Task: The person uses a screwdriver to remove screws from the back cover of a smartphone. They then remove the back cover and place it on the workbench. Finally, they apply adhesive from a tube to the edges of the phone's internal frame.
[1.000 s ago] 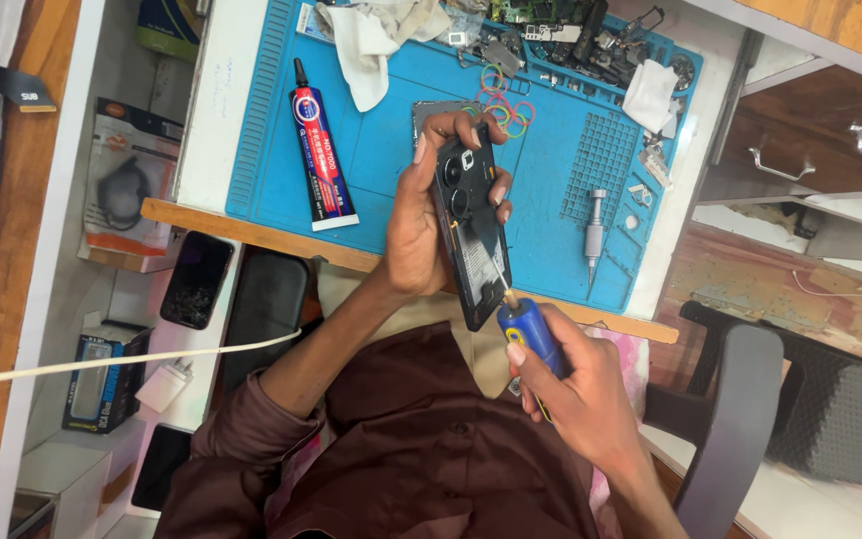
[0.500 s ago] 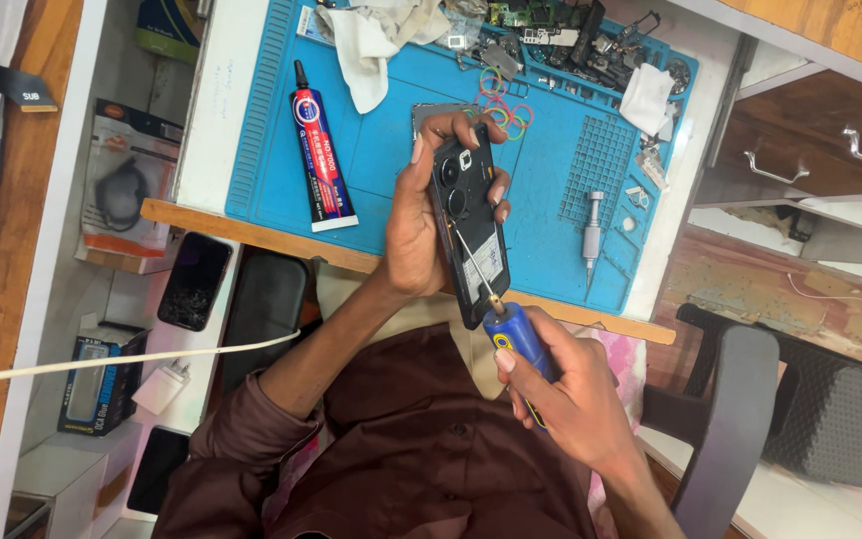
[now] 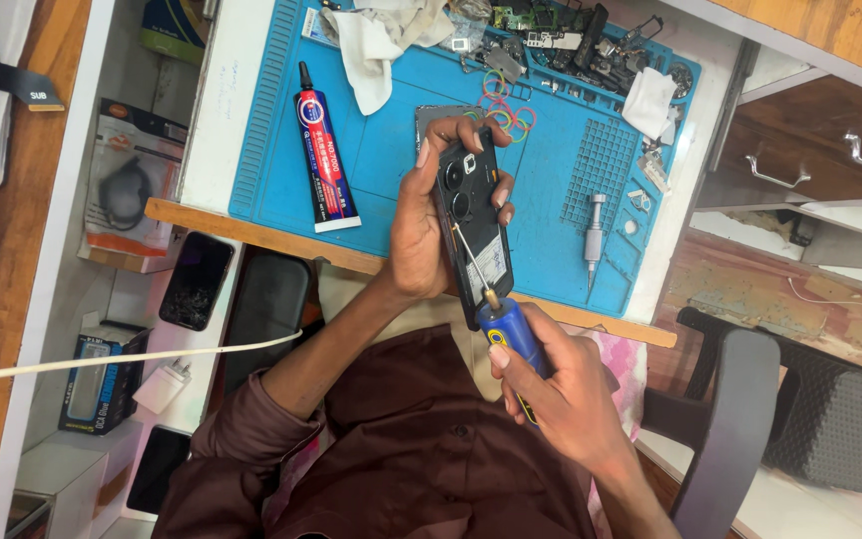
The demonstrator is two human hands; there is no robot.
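Observation:
My left hand (image 3: 419, 232) grips a black smartphone (image 3: 475, 228) with its back cover off, held upright over the edge of the blue work mat (image 3: 391, 150). My right hand (image 3: 561, 394) holds a blue-handled screwdriver (image 3: 509, 339). Its thin metal shaft (image 3: 471, 258) reaches up onto the phone's inner frame below the camera block. Both hands hover above my lap in a dark maroon shirt.
On the mat lie a glue tube (image 3: 321, 150), a white cloth (image 3: 376, 35), coloured rubber bands (image 3: 506, 105), a silver tool (image 3: 594, 235) and circuit parts (image 3: 571, 40). A cracked phone (image 3: 195, 281) and boxes sit on the left shelf. A white cable (image 3: 122, 357) crosses left. Drawers (image 3: 810, 160) stand right.
My right hand has raised the screwdriver, and its tip now rests on the phone's inner frame. My left hand keeps holding the phone in much the same place.

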